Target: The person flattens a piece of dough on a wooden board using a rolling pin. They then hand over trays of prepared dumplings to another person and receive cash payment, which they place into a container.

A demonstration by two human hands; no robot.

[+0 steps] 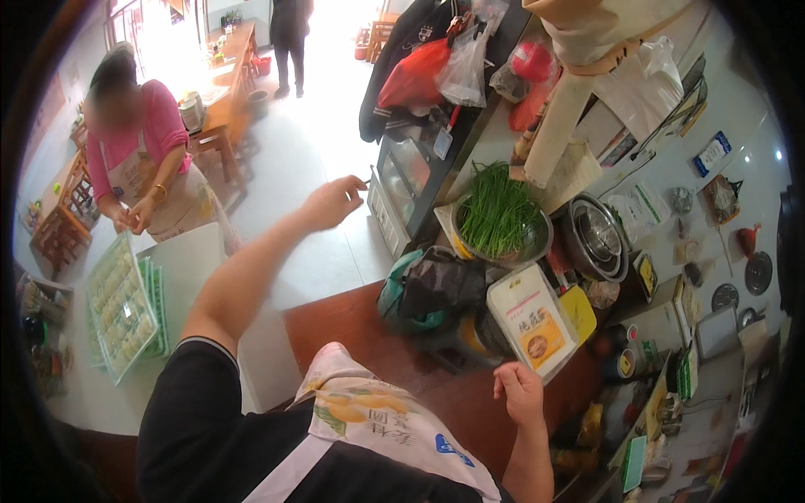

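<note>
My left hand (333, 200) is raised over the pale floor, its fingers loosely curled, beside the handle of a glass-fronted cabinet (402, 182); whether it touches the handle I cannot tell. My right hand (521, 393) hangs with bent fingers just below a printed white package (534, 320), and no object shows in it. Above that package, a metal bowl (546, 242) holds long green chives or similar greens (497, 210). Nested metal bowls (597, 236) stand to the right of the greens. A printed apron (377, 402) covers my front.
At left, a person in pink (148, 144) stands by a white counter (195, 245) with stacked clear trays of dumplings (122, 308). Another person in dark clothes (289, 44) stands farther back. Bags, including a red one (415, 72), and a dark jacket (377, 88) hang above the cabinet.
</note>
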